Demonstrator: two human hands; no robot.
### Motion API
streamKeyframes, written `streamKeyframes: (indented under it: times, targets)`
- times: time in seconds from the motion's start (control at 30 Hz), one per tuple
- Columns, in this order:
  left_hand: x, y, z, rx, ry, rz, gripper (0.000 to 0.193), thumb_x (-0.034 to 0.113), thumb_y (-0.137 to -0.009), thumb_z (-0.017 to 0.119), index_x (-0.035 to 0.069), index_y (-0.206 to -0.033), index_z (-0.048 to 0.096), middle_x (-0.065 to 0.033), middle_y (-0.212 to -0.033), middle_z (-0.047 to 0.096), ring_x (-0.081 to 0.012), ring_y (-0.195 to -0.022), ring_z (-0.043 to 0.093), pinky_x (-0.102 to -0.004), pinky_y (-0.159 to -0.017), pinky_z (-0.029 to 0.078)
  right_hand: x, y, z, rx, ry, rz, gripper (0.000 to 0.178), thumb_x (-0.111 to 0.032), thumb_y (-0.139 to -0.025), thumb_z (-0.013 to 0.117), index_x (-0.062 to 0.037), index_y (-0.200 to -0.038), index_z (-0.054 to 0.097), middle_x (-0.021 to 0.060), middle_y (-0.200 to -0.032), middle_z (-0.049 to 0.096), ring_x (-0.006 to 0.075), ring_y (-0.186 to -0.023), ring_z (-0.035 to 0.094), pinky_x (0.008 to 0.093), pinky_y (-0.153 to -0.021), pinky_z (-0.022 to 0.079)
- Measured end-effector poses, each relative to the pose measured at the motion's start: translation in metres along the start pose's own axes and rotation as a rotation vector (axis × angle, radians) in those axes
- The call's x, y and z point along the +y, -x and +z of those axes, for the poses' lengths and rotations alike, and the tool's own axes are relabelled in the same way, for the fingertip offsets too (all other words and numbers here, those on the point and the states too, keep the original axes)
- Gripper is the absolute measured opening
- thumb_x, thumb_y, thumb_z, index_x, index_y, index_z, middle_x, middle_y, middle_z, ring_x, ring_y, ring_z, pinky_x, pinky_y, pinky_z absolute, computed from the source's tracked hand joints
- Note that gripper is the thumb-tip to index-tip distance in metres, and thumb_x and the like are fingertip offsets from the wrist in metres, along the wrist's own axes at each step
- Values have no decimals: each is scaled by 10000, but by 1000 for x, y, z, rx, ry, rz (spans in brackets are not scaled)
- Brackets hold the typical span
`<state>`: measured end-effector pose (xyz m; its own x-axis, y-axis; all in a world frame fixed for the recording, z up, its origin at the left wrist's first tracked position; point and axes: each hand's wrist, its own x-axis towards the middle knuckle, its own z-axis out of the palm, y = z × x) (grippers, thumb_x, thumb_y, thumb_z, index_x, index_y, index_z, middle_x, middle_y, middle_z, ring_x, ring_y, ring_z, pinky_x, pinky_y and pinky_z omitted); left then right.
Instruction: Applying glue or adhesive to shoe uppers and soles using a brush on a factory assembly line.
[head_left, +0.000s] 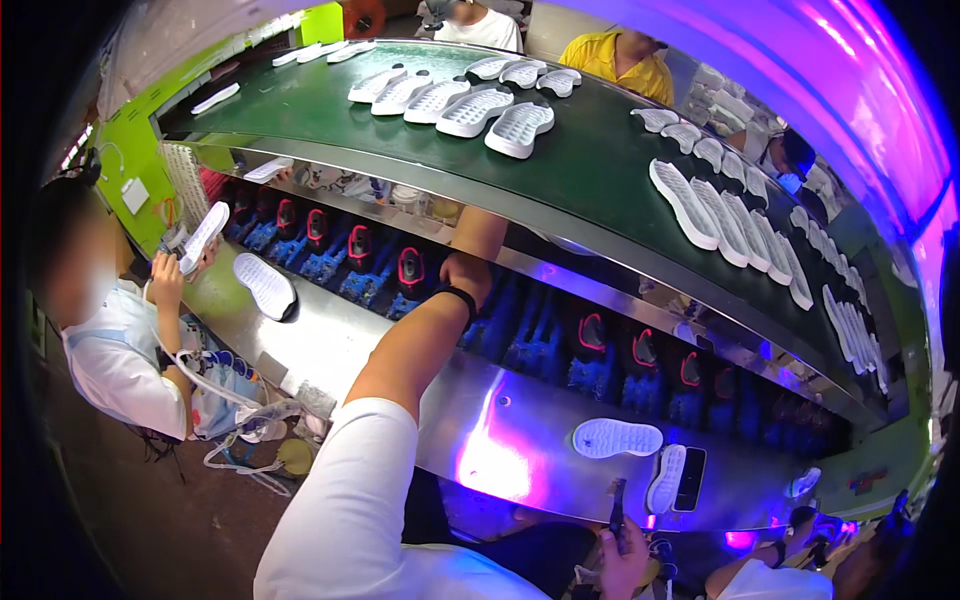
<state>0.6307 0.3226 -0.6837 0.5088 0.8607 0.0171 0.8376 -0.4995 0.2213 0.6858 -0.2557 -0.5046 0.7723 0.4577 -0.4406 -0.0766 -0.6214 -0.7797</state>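
My left arm stretches forward over the steel ledge, a black band on its wrist. My left hand is at the lower opening under the green belt, close to a row of dark shoes with red-edged collars; its fingers are hidden. Low at the right, near my lap, my right hand is closed round a slim dark tool, its exact kind unclear. Beyond that hand a white shoe sole lies on the ledge. A second white sole rests beside a black phone.
Above runs a green conveyor belt bearing rows of white soles. A metal rail edges it. Another white sole lies on the ledge at left. A co-worker there holds a sole; other people sit across and at right.
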Motion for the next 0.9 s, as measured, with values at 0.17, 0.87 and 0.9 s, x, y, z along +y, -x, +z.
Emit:
streamKeyframes:
  times: [0.17, 0.87, 0.9]
  targets:
    - [139, 24, -30, -277, 107, 284, 686, 487, -835, 710, 27, -1335, 616, -201, -1394, 622, -354, -1297, 589, -498, -1048, 504, 12, -7, -1, 2, 24, -88, 377, -132, -958, 733, 30, -1290, 656, 81, -1027, 728, 168, -847, 646, 306, -767, 525]
    - [121, 92, -26, -79, 50, 362, 881, 352, -606, 903, 115, -1380, 556, -269, -1369, 521, -507, -1342, 418, -575, -1142, 370, 108, -62, 12, -28, -294, -308, 381, 28, -927, 681, 44, -1304, 626, 21, -907, 668, 64, -647, 560, 229, -566, 460]
    - [137, 96, -25, -57, -118, 416, 978, 349, -627, 899, 92, -1463, 461, -286, -1412, 484, -509, -1382, 387, -579, -1151, 369, 110, -63, 12, -18, -253, -336, 372, 18, -931, 681, 43, -1299, 630, 18, -906, 669, 64, -648, 562, 230, -565, 458]
